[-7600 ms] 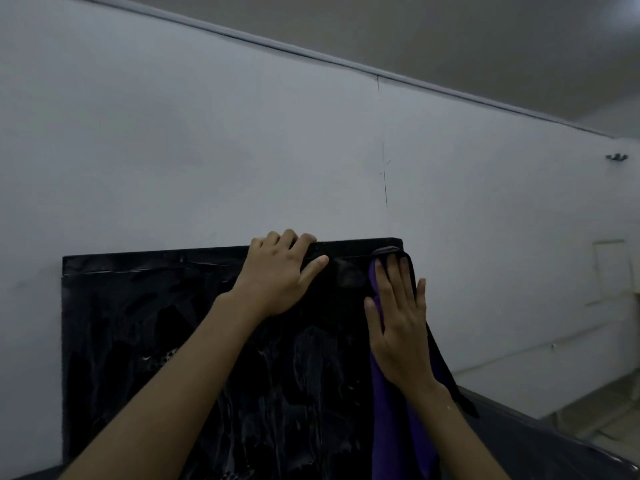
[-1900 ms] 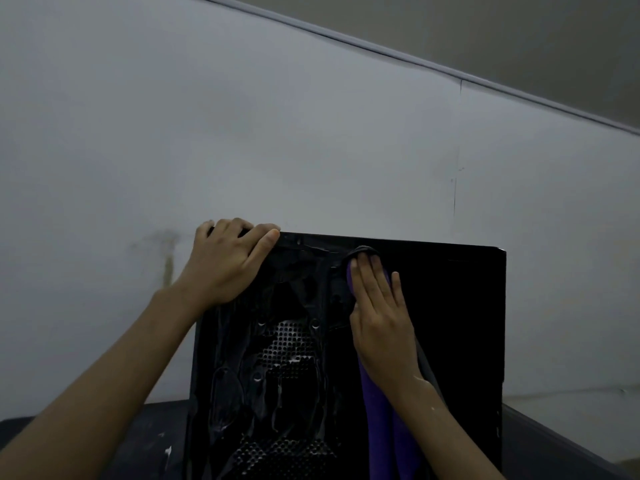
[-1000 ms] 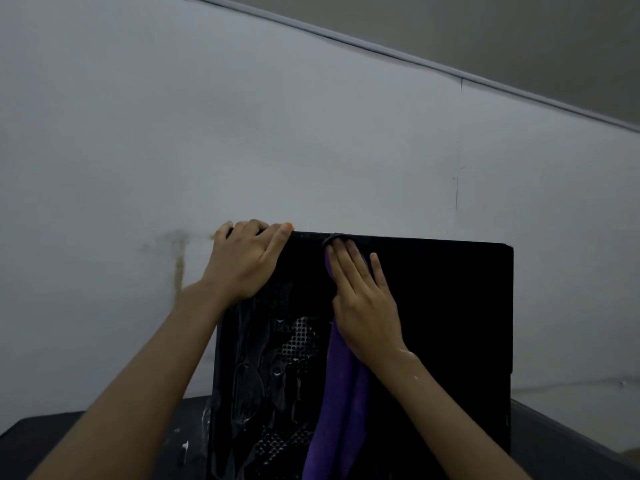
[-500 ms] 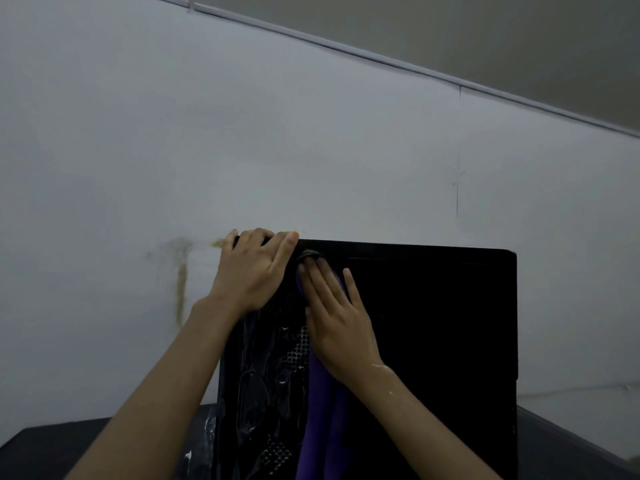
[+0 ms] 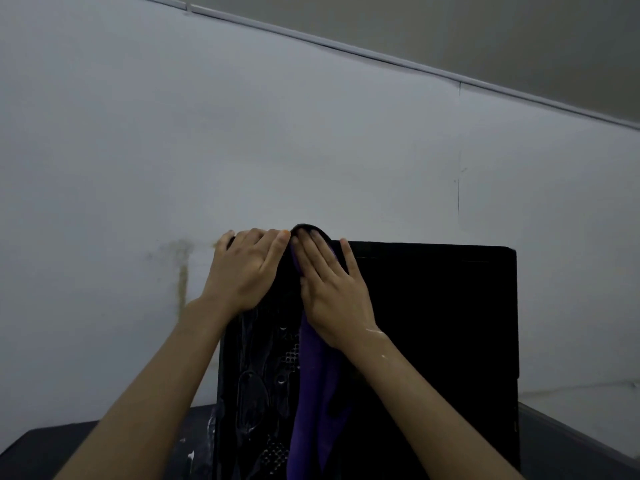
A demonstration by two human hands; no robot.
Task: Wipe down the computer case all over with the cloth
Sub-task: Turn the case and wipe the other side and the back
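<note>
Head view gave me one black computer case (image 5: 433,341), standing upright on a dark table (image 5: 41,445), with a pale wall (image 5: 138,150) behind it. The panel facing me looked like two halves. The left part was wet and streaky, with runs of liquid and patches of perforated mesh showing through. The right part read as plain flat black, and it was too dark there for me to pick out any detail.

For the count I had one case, one cloth and two hands, both bare.

The cloth (image 5: 315,393) was purple. Its upper end was folded over the case's top edge, and the rest hung down the wet panel in a long loose strip to the bottom of the picture.

The left hand (image 5: 246,268) was at the case's top left corner, gripping it with the fingers (image 5: 256,237) curled over the top edge and the thumb lying against the front.

The right hand (image 5: 332,289) sat right beside it, almost touching it. It was flat, with straight fingers (image 5: 311,251) slightly fanned, pressing the cloth against the panel just under the top edge. Its fingertips reached the fold on the rim. I saw white flecks on that wrist.

A brownish stain (image 5: 182,271) ran down the wall, left of the case.
</note>
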